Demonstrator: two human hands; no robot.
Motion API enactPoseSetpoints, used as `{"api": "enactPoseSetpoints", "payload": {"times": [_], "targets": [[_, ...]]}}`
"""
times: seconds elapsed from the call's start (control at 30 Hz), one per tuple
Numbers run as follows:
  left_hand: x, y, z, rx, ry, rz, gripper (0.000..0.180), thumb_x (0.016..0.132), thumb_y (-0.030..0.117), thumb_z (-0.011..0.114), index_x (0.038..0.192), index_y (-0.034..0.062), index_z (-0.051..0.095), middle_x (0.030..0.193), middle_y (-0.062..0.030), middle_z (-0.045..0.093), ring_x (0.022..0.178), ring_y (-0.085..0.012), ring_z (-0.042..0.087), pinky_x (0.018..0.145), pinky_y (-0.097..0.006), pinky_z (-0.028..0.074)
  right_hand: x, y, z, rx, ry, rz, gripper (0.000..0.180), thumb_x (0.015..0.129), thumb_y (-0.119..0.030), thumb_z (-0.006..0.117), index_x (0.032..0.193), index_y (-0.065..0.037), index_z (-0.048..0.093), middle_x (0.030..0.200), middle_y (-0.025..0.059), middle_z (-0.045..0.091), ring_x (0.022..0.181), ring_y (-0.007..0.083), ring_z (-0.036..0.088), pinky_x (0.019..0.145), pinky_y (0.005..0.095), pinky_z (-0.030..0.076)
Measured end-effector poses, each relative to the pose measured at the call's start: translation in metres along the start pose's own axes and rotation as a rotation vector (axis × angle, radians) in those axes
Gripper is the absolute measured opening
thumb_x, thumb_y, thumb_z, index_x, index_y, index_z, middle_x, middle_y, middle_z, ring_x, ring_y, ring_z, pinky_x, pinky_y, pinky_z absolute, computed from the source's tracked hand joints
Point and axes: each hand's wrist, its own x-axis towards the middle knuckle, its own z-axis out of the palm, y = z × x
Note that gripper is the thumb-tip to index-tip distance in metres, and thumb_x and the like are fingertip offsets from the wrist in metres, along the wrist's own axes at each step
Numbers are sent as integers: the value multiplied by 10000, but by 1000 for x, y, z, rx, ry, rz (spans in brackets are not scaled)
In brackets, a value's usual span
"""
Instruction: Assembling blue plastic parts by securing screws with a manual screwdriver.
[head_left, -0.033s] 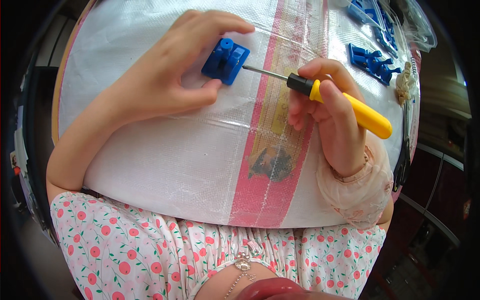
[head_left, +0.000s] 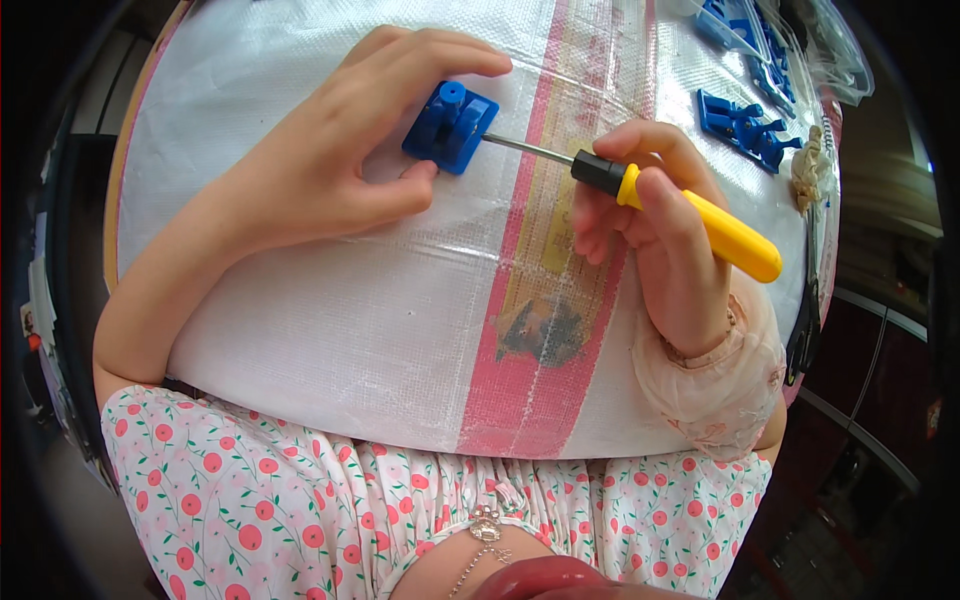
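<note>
Yellow screwdriver [head_left: 598,173], one, held in your right grip [head_left: 680,255], tip at one blue block [head_left: 452,126] on the desk [head_left: 111,225].
Its long axis slants from lower-right handle to upper-left tip. Your left grip [head_left: 350,135] curves round the block; whether it clamps, you can't tell. One separate blue piece [head_left: 745,127] lies far right; print [head_left: 559,232] on the cover [head_left: 330,330] is too faded to read.
</note>
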Motion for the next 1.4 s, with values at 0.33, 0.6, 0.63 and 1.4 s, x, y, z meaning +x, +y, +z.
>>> {"api": "enactPoseSetpoints", "payload": {"times": [0.33, 0.6, 0.63, 1.4], "targets": [[-5, -3, -2, -105, -35, -67, 664, 661, -58, 582, 1306, 43, 464, 1189, -98, 547, 1149, -208, 522, 1022, -317, 371, 0, -5, 14, -285, 42, -3, 337, 927, -239, 495, 1190, -28, 499, 947, 114, 646, 795, 133, 619, 670, 220, 480], [-3, -4, -8, -407, -33, -158, 617, 716, -70, 555, 1313, 62, 472, 1075, -70, 619, 1052, -134, 574, 938, -270, 432, -4, -9, 12, -230, 57, -13, 390, 899, -306, 515, 1178, -35, 493, 919, 116, 636, 780, 159, 625, 658, 228, 479], [-1, -4, -7, -377, -34, -128, 608, 724, -77, 545, 1312, 59, 473, 1060, -71, 620, 1044, -136, 578, 935, -271, 439, -4, -10, 13, -251, 61, 6, 395, 896, -315, 517, 1175, -37, 493, 913, 113, 634, 775, 158, 624, 658, 230, 478], [-5, -19, -6, -870, -4, -245, 267, 765, -12, 642, 1007, 36, 539, 973, -121, 631, 1054, -238, 592, 956, -395, 476, -10, -12, 6, -354, -117, -34, 494, 867, -373, 602, 1201, -20, 517, 1040, 147, 638, 835, 127, 572, 755, 244, 420]]}}
